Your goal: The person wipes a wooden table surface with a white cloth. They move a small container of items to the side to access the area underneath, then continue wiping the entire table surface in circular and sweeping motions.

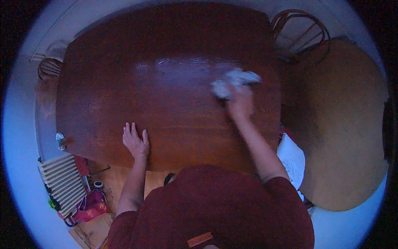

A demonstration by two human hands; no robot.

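A dark reddish-brown wooden table [174, 112] stretches out before me, with a glossy streaked sheen across its far middle. My right hand [241, 103] reaches toward the right part of the tabletop, closed on a crumpled pale cloth [238, 79]. Both hand and cloth are somewhat blurred. Nearer to me, on the left, my left hand [137, 143] lies flat on the wood with its fingers stretched out, holding nothing. By the table's left edge is a small white and light-blue object [60, 141] whose kind I cannot make out.
A lighter brown round-ended table [344, 124] adjoins on the right, with a bentwood chair [300, 31] behind it. Another chair [49, 67] stands at the far left. A white ribbed radiator [63, 182] and a pink bag [93, 207] are lower left. A white sheet [291, 159] hangs between the tables.
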